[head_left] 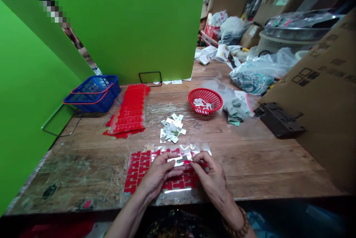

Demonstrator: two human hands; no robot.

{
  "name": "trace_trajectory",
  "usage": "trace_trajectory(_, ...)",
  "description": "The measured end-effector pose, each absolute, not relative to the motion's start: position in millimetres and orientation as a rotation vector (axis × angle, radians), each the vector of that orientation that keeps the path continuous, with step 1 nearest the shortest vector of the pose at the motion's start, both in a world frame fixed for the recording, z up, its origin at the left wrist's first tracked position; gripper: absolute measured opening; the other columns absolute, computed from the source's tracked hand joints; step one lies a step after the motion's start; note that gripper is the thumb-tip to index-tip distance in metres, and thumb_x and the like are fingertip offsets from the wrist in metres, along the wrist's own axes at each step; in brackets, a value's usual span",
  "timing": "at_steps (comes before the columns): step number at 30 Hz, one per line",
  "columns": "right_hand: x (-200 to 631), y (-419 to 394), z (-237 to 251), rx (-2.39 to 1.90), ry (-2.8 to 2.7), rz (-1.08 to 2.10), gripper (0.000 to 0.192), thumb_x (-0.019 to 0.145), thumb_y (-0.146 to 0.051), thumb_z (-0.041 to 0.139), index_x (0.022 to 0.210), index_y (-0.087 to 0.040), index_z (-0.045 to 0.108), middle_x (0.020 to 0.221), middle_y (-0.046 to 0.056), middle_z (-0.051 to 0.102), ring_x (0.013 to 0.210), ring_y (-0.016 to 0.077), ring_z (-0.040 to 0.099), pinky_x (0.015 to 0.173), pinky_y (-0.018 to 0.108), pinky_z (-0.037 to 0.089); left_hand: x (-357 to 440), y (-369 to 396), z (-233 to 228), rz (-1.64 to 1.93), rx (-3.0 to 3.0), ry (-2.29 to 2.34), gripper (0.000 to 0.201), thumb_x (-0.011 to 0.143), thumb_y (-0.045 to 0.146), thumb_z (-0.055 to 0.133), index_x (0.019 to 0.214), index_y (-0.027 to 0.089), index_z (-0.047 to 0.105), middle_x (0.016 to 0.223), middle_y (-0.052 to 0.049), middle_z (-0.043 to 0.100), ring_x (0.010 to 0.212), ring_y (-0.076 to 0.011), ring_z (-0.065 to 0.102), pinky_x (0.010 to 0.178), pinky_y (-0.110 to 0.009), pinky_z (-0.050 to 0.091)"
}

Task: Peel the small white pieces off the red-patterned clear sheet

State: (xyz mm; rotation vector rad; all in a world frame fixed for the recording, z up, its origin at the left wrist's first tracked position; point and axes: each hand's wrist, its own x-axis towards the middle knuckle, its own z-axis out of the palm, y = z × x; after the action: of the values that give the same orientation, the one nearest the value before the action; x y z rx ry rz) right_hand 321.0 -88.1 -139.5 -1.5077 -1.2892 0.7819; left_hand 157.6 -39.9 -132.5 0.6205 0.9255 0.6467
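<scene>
Both my hands meet over a clear sheet of red stickers (139, 169) at the near edge of the wooden table (264, 156). My left hand (158, 173) pinches a small silver-grey metal plate (179, 161) from the left. My right hand (213, 177) pinches the same plate at its right end, where a bit of red sticker shows. A loose heap of the same small metal plates (171, 128) lies just beyond the sheet. Further back a red round basket (205, 101) holds a few more plates.
A stack of red sticker sheets (129, 110) lies left of centre, with stacked blue baskets (93, 93) behind it. A green partition (125, 23) closes the back and left. Grey gloves (235, 111), a black block (279, 119), plastic bags and cardboard boxes (325, 93) crowd the right.
</scene>
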Motion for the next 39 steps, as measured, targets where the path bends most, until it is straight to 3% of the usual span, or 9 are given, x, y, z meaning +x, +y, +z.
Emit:
trace_trajectory(9, 313, -96, -132, -1.505, -1.351, 0.862, 0.011, 0.081, -0.014, 0.049, 0.071, -0.019, 0.05, 0.068, -0.003, 0.052, 0.064, 0.0121, 0.049, 0.061, 0.021, 0.038, 165, -48, -122, 0.6, 0.692, 0.956, 0.018, 0.076, 0.016, 0.061, 0.094, 0.011, 0.057, 0.086, -0.01, 0.069, 0.076, -0.0192, 0.068, 0.074, -0.028, 0.054)
trace_trajectory(39, 315, -97, -137, -1.495, -1.3, 0.887, 0.012, 0.081, -0.011, 0.049, 0.073, -0.019, 0.051, 0.07, -0.004, 0.052, 0.065, 0.0107, 0.049, 0.061, 0.02, 0.039, 174, -47, -119, 0.574, 0.723, 1.033, 0.015, 0.076, 0.012, 0.059, 0.091, 0.011, 0.055, 0.075, -0.009, 0.07, 0.072, -0.0191, 0.069, 0.064, -0.024, 0.055)
